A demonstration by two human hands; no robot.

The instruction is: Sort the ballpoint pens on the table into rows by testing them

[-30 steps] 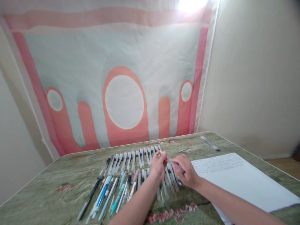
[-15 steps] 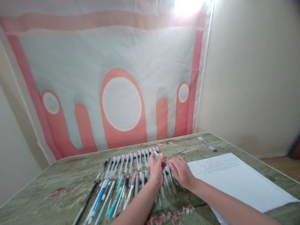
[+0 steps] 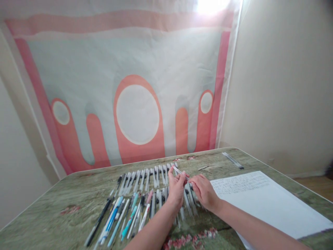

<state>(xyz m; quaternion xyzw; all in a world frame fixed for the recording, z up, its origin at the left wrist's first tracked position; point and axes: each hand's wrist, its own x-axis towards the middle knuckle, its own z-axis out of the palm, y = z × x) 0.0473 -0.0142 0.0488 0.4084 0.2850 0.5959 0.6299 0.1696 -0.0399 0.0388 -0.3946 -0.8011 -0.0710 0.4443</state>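
Both my hands meet over the rows of pens near the middle of the table. My left hand (image 3: 177, 187) grips a slim clear pen (image 3: 179, 171) that slants down to the right between its fingers. Closed around the lower right end of the same pen is my right hand (image 3: 204, 191). Behind and left of my hands lies a row of clear pens (image 3: 142, 178) with dark parts. Nearer is a second row, partly hidden by my left arm, with a blue pen (image 3: 111, 219) and a turquoise pen (image 3: 128, 224) at its left.
On the right lies a large white sheet (image 3: 270, 205) with handwriting along its top. A few thin clear sticks (image 3: 232, 160) rest near the far right edge of the green patterned table (image 3: 49, 215). A printed cloth (image 3: 169, 69) hangs behind.
The view has shifted slightly, so everything appears a little further right. My hands keep nearly the same hold on the pen.
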